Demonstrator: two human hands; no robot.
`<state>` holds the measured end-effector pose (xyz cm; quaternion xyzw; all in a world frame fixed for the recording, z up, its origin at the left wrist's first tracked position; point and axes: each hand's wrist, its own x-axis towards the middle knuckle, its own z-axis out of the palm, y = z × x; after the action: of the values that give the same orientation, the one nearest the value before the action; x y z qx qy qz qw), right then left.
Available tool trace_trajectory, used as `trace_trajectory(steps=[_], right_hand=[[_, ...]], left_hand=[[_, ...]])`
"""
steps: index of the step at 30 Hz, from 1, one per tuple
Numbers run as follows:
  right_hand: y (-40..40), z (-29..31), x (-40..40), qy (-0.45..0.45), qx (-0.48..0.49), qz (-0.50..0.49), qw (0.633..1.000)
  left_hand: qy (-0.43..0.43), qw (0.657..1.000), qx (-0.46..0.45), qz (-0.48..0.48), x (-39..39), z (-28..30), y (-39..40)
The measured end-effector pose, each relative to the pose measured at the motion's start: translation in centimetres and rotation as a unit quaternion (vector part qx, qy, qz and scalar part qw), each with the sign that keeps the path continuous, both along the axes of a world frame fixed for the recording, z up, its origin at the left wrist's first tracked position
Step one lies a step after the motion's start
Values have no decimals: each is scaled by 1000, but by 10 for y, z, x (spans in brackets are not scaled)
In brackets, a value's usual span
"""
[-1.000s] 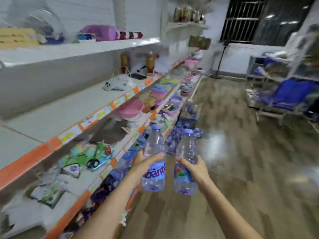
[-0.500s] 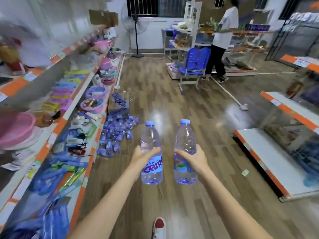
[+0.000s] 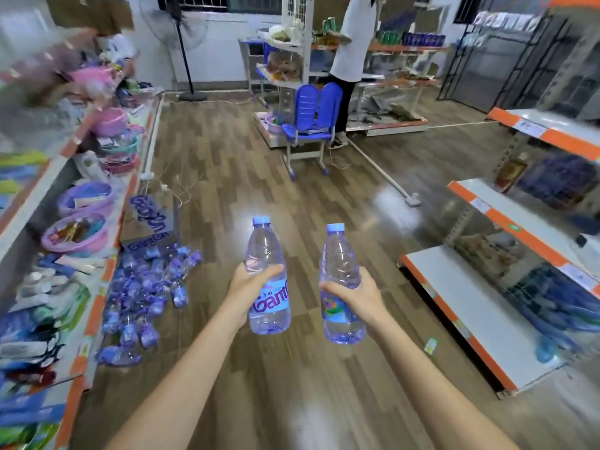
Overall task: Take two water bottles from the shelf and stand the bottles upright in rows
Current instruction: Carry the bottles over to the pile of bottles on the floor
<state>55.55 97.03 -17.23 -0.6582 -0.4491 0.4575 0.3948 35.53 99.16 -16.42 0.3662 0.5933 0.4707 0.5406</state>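
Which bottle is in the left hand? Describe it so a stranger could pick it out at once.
Start at the wooden floor of the shop aisle, where two bare forearms reach forward, each hand holding a clear, blue-capped bottle upright. The left hand grips the left bottle. Unlike the right bottle, its label shows large purple lettering facing the camera.

arms: bare, no sleeves (to frame edge) | wrists: unadorned

Both clear water bottles [image 3: 268, 277] [image 3: 341, 287] are showing pale blue caps; shelf [image 3: 519, 228] edges are glowing orange; the chair [image 3: 313, 108] is looking blue.
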Motion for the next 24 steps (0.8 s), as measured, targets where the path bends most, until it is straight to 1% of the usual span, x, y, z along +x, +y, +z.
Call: trace_trajectory(steps=[4,10,13,19,22,24], right_hand=[[79,-3,29,-5,1,15,1000],[205,5,52,-7,4,74,997],[264,6,51,-16,10,102,995],[376,5,35,1,7,136,991],[432,4,23,14,6,140,990],[467,3,15,6,5,147,989]], left_hand=[[11,1000,-5,5,29,-7,77],[24,1000,4,16,58,2,177],[34,999,15,21,58,4,224],[60,996,20,59,42,-8,325],[52,996,9,65,26,-15,379],[49,997,1,59,18,-17,412]])
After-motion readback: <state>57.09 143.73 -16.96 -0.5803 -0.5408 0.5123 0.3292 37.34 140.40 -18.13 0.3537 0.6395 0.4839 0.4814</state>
